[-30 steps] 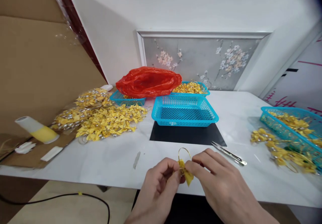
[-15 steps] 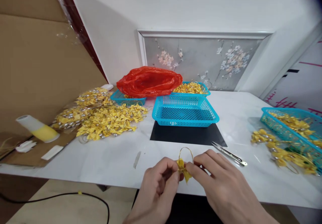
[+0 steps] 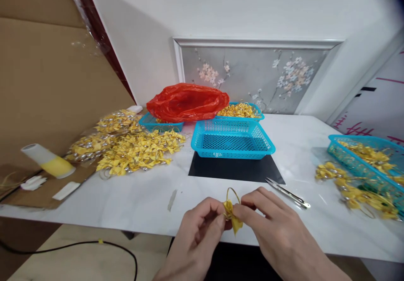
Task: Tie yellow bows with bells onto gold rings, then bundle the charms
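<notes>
Between my two hands, just above the near edge of the white table, is a yellow ribbon bow (image 3: 234,218) with a gold cord loop (image 3: 232,192) standing up from it. My left hand (image 3: 200,230) pinches the bow's left side between thumb and forefinger. From the other side, my right hand (image 3: 271,222) has its fingers closed on the bow's right part. The fingertips hide some of the knot. A pair of metal tweezers (image 3: 288,192) lies to the right, beyond my right hand.
An empty-looking blue basket (image 3: 233,152) stands on a black mat (image 3: 233,171). Piles of yellow bows (image 3: 139,150) lie at left, beside a yellow thread cone (image 3: 52,163). A red plastic bag (image 3: 189,102) rests behind. Another blue basket (image 3: 362,140) with bows stands at right.
The bow has turned slightly between my fingers, its tail hanging a little lower and further right. The gold loop now leans and looks narrower. Both hands keep nearly the same place.
</notes>
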Tool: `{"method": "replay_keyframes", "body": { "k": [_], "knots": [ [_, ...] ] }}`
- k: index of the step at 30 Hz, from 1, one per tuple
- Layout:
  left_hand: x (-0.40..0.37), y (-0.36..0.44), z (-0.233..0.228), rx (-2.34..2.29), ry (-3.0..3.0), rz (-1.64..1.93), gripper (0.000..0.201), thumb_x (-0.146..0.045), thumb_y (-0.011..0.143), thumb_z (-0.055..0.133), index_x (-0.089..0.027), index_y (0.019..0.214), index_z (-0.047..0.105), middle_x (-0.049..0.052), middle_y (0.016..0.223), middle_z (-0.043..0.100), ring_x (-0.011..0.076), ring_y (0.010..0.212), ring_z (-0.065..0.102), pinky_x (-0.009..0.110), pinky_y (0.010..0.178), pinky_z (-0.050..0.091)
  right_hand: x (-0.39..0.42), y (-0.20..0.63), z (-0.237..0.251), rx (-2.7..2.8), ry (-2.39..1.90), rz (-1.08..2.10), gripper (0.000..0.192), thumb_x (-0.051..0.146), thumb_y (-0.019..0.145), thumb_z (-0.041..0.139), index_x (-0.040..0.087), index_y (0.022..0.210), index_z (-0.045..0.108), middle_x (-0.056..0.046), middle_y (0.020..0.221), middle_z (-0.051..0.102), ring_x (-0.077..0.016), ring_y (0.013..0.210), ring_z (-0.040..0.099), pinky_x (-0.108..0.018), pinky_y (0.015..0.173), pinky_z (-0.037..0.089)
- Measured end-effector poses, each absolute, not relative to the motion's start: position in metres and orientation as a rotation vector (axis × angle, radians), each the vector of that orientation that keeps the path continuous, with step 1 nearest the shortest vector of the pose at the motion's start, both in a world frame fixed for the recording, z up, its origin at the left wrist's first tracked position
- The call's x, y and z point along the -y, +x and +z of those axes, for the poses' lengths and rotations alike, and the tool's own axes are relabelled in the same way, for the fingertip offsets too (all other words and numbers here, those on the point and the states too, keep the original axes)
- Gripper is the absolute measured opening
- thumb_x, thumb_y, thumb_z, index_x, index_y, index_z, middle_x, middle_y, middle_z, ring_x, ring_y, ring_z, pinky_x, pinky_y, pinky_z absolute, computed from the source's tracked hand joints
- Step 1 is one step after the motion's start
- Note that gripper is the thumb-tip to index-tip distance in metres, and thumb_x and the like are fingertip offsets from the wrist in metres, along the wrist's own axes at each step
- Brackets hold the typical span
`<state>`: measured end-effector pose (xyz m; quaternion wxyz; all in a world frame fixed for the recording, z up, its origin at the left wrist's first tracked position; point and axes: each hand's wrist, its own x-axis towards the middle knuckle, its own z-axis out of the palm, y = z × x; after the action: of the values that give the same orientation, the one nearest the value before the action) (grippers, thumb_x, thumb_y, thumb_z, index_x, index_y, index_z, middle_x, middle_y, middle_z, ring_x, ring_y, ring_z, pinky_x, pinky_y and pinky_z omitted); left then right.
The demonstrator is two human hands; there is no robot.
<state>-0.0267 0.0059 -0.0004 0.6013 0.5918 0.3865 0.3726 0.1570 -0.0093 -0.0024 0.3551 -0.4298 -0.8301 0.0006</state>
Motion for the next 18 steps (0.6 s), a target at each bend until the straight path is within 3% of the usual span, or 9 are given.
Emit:
{"method": "replay_keyframes", "body": {
  "k": [3,8,12,18],
  "knots": [
    [-0.007,-0.026,-0.002,-0.918,1.416,0.836,0.025,-0.043,0.092,0.052,-0.02,0.082,0.057,-0.001,0.076,0.056,0.0136,0.073,0.049,0.022,0.068,0.041,0.008,0.155,-0.002,2.116,-1.089,-0.002,0.027,0.004,0.093,0.039,0.018,0.094,0.063,-0.006,0.082,0.059,-0.0175,0.071,0.051,-0.029,0.061,0.043],
    [-0.007,-0.023,-0.01,-0.917,1.48,0.852,0.03,-0.045,0.091,0.053,-0.019,0.075,0.056,-0.003,0.067,0.046,0.012,0.062,0.04,0.022,0.055,0.034,0.007,0.15,-0.003,2.055,-1.021,-0.015,0.025,0.001,0.09,0.042,0.016,0.09,0.063,-0.007,0.081,0.06,-0.0169,0.07,0.053,-0.027,0.058,0.046],
    [-0.008,-0.02,-0.013,-0.915,1.53,0.863,0.028,-0.042,0.091,0.052,-0.019,0.078,0.06,0.0,0.069,0.054,0.0149,0.066,0.048,0.024,0.058,0.038,0.008,0.148,-0.004,2.05,-0.981,0.035,0.023,-0.002,0.089,0.045,0.014,0.09,0.061,-0.006,0.079,0.061,-0.0165,0.069,0.055,-0.027,0.057,0.049],
    [-0.007,-0.019,-0.012,-0.933,1.647,0.86,0.024,-0.033,0.094,0.047,-0.018,0.083,0.063,0.003,0.075,0.061,0.0163,0.069,0.051,0.025,0.061,0.041,0.015,0.147,-0.009,2.091,-1.003,0.011,0.025,0.003,0.092,0.041,0.015,0.105,0.058,-0.008,0.088,0.065,-0.018,0.074,0.061,-0.028,0.061,0.054]
  ]
}}
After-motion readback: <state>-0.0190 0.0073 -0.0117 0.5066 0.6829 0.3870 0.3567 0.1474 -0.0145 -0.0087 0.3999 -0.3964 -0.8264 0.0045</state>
